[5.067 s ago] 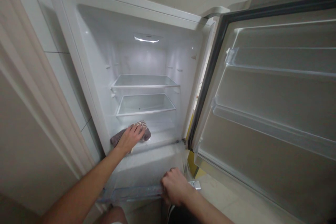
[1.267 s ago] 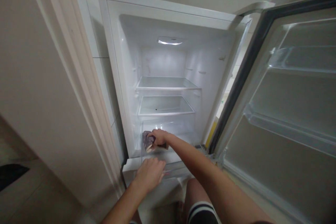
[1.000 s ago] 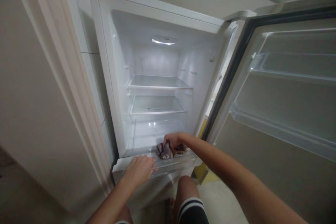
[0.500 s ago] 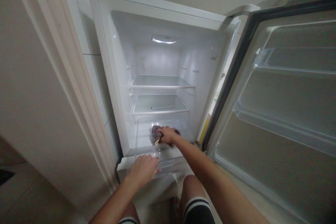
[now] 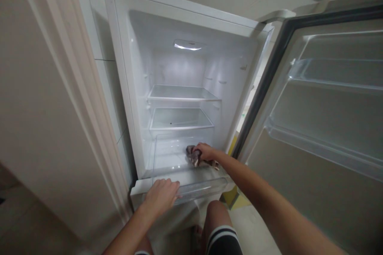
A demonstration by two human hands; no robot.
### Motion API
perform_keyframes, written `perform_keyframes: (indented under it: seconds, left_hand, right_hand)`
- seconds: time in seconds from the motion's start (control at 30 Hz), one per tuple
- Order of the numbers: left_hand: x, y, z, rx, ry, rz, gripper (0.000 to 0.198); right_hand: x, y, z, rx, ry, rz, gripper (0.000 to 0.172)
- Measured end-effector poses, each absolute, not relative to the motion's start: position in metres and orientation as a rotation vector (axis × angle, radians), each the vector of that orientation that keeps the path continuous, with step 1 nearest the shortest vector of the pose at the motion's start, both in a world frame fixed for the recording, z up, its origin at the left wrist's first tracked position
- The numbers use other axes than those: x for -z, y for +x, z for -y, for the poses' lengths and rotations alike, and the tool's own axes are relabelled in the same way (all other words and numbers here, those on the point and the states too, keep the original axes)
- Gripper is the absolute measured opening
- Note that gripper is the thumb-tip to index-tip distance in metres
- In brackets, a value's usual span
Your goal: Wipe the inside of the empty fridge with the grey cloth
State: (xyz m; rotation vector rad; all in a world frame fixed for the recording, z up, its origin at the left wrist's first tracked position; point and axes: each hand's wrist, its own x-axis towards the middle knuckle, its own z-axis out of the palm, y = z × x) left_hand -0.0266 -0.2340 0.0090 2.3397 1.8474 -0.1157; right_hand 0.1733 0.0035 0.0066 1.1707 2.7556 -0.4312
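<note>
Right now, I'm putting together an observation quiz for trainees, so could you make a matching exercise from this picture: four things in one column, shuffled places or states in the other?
Things
1. Left hand
2. Right hand
3. Fridge door
4. Lamp

Places or states
A. Standing open, at the right of the picture
B. Set in the ceiling of the compartment
C. Gripping the greyish cloth
D. Curled over the front rim of the clear drawer

Right pairs: 1-D, 2-C, 3-A, 4-B.
</note>
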Motion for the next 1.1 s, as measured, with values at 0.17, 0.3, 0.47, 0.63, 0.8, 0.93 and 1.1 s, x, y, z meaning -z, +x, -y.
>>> perform_keyframes:
  seconds: [0.17, 0.3, 0.47, 0.63, 0.8, 0.93, 1.1]
  left_hand:
    - [-0.013, -0.027, 0.227, 0.123, 2.352, -1.831, 0.031]
    - [-0.015, -0.03, 0.228, 0.122, 2.338, -1.856, 0.032]
    - [-0.01, -0.032, 0.235, 0.143, 2.315, -1.866, 0.032]
    - [-0.009, -0.033, 0.233, 0.168, 2.34, -1.823, 0.031]
    - [-0.01, -0.032, 0.227, 0.154, 2.346, -1.807, 0.03]
    - [-0.007, -0.031, 0.226, 0.16, 2.34, -1.818, 0.031]
    - [-0.013, -0.029, 0.228, 0.162, 2.314, -1.861, 0.032]
  right_hand:
    - [0.004, 0.117, 0.022, 0.329, 1.267, -2.825, 0.064]
    - [0.014, 0.079, 0.044, 0.401, 0.74, -2.935, 0.063]
    - [0.007, 0.114, 0.024, 0.393, 0.708, -2.922, 0.062]
    - [-0.001, 0.14, -0.01, 0.171, 1.601, -2.674, 0.058]
    - [0.006, 0.098, -0.014, 0.13, 1.677, -2.687, 0.058]
    - [0.01, 0.057, 0.005, 0.202, 1.362, -2.849, 0.051]
    - [0.013, 0.032, 0.031, 0.33, 0.84, -2.971, 0.057]
